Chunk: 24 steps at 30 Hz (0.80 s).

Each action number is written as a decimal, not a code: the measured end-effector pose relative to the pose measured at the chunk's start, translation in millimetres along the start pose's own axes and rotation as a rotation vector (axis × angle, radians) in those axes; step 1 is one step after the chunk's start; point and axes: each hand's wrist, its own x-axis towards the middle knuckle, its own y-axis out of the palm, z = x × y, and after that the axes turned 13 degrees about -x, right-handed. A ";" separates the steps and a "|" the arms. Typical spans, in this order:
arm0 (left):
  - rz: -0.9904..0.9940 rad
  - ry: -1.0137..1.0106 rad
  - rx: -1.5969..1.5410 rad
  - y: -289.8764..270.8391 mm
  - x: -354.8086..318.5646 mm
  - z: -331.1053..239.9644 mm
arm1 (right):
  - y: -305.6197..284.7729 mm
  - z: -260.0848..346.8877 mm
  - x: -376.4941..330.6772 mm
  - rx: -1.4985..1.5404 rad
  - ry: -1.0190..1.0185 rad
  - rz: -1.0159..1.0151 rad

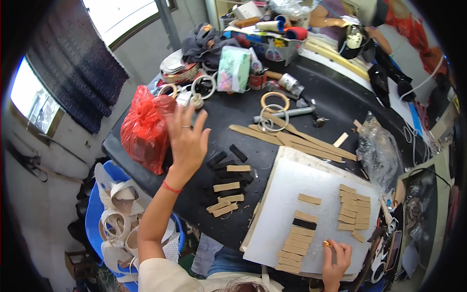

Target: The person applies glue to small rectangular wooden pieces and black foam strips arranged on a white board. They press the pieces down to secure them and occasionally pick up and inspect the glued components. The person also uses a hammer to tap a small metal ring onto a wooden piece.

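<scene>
My left hand [187,138] is raised in front of the red plastic bag [143,129], fingers spread, with nothing in it. A red string circles its wrist. At the near edge of the pale board [262,233], my right hand [336,263] pinches a small shiny amber-coloured piece [328,243] whose kind I cannot make out. Beside it runs a column of tan strips [297,237] with one black strip [304,223] among them. A second block of tan strips [348,209] lies on the board's right part. More tan strips [226,186] rest on black strips [238,153] left of the board.
A hammer [311,112], rings [275,101] and long tan strips [292,138] lie behind the board. A clear plastic bag [379,148] sits at right. Boxes and thread spools [270,26] crowd the back. A blue basket [92,219] of white straps stands at lower left.
</scene>
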 end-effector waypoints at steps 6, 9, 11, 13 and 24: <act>-0.070 -0.454 0.181 -61.9 -14.1 113.0 | -3.3 12.4 10.5 -0.095 -0.089 -0.061; -0.323 -0.433 0.042 -95.4 2.0 167.7 | 2.6 2.6 3.1 -0.059 -0.067 -0.036; -0.484 -0.449 0.067 -120.6 17.5 194.1 | 15.2 -14.8 -7.9 0.027 0.016 -0.003; -0.576 -0.424 0.087 -142.5 26.6 193.0 | 15.9 -15.4 -6.2 0.022 0.002 0.007; -0.103 -0.243 0.150 -91.6 -67.4 174.7 | 5.9 -2.9 -1.6 -0.052 -0.009 0.034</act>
